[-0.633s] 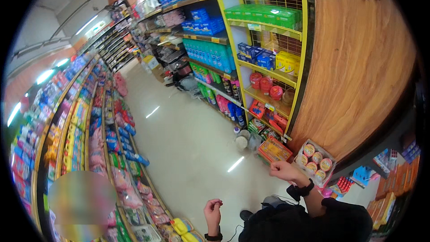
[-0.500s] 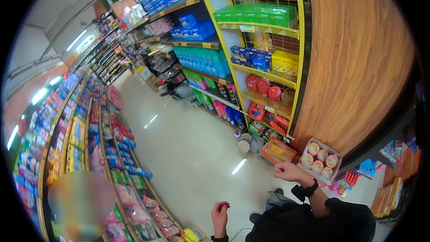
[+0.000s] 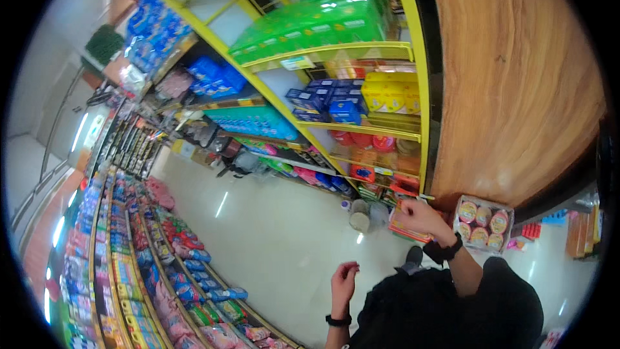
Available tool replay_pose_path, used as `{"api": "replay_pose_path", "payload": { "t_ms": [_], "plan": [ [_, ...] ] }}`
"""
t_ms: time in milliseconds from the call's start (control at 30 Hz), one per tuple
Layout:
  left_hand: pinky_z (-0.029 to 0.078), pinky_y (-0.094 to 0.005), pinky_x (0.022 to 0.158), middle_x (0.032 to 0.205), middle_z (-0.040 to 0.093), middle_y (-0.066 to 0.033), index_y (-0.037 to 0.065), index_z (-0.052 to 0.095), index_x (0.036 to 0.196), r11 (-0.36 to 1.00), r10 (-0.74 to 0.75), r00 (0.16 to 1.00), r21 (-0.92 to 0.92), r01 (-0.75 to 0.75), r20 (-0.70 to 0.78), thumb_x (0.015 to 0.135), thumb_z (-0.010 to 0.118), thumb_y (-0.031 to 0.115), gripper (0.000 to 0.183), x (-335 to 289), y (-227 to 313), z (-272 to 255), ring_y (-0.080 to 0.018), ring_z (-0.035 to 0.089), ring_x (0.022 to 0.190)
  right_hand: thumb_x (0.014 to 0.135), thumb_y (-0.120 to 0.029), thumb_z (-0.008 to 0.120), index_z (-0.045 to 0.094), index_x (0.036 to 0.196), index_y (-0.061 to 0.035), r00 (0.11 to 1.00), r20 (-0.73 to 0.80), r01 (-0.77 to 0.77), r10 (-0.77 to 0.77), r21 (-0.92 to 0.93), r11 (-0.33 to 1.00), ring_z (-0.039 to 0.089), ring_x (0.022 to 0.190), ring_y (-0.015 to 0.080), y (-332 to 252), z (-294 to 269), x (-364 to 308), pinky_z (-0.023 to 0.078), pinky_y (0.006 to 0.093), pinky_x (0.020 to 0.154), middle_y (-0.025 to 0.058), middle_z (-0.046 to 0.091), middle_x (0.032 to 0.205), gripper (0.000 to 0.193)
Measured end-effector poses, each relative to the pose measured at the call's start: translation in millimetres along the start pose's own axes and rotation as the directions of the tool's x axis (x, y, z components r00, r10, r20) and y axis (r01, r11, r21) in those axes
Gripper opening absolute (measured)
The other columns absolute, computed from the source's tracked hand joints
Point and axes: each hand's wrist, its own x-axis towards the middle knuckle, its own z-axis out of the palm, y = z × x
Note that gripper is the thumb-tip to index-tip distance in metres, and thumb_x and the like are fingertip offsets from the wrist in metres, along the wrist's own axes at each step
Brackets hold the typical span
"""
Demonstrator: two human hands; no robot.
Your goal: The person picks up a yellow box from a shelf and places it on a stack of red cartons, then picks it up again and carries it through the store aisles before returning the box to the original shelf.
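My left hand [image 3: 344, 282] hangs low in front of me over the pale floor, its fingers half bent with a gap beside the thumb. Nothing shows in it. Further right and higher, my right hand [image 3: 423, 218] is loosely curled, and no object is visible in its fingers. Behind that hand, on the floor, lies an orange-red box [image 3: 408, 234], partly covered by it. Beside my right wrist sits an open carton [image 3: 458, 221] of round tubs with pink and white lids. Both wrists wear black bands.
A yellow shelf rack [image 3: 418, 58] rises ahead, carrying green packs [image 3: 323, 26], dark blue boxes [image 3: 326, 99] and yellow boxes [image 3: 391, 94]. Right of it stands a curved wood-grain panel [image 3: 516, 78]. Shelves of bagged goods [image 3: 129, 278] line the left. A pale bucket [image 3: 359, 221] stands on the shiny floor [image 3: 278, 233].
The view has turned and come nearer the yellow rack, whose upper shelves look larger. In the picture my left hand sits further right and higher. My right hand is slightly higher, before the orange-red box.
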Motion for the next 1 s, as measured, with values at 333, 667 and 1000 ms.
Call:
{"api": "replay_pose_path", "payload": {
  "t_ms": [333,667,1000],
  "plan": [
    [0.052,-0.0289,0.092,0.105,0.072,-0.0067,-0.002,0.066,0.115,0.994,0.089,0.838,0.006,-0.109,0.538,0.101,0.056,0.001,0.017,160.3,88.2,60.5,-0.0139,0.067,0.099,0.090,-0.013,0.067,0.041,0.075,-0.0060,0.963,-0.215,-0.108,0.162,0.243,0.964,0.040,0.064,0.0117,-62.8,-57.0,70.8,0.037,0.0324,0.056,0.0025,0.041,0.065,0.031],
    [0.052,-0.0303,0.096,0.109,0.070,-0.0080,-0.002,0.064,0.116,0.968,0.253,0.619,-0.200,-0.155,0.744,0.102,0.054,-0.001,0.017,281.5,189.1,96.5,-0.0161,0.067,0.104,0.089,-0.013,0.068,0.050,0.124,-0.0064,0.852,-0.524,-0.188,0.026,-0.258,0.948,0.060,0.061,0.0246,-97.3,-75.0,173.2,0.048,0.0390,0.058,0.0113,0.060,0.068,0.040],
    [0.058,-0.0380,0.092,0.113,0.067,-0.0130,0.002,0.054,0.127,0.968,0.194,0.387,-0.240,0.072,0.902,0.102,0.054,0.004,0.025,335.2,239.2,96.6,-0.0220,0.067,0.106,0.085,-0.021,0.066,0.045,0.143,-0.0042,0.681,-0.731,-0.580,0.037,-0.508,0.637,0.068,0.067,0.0397,-88.8,-62.5,220.9,0.054,0.0500,0.060,0.0195,0.067,0.069,0.064]
  ]
}}
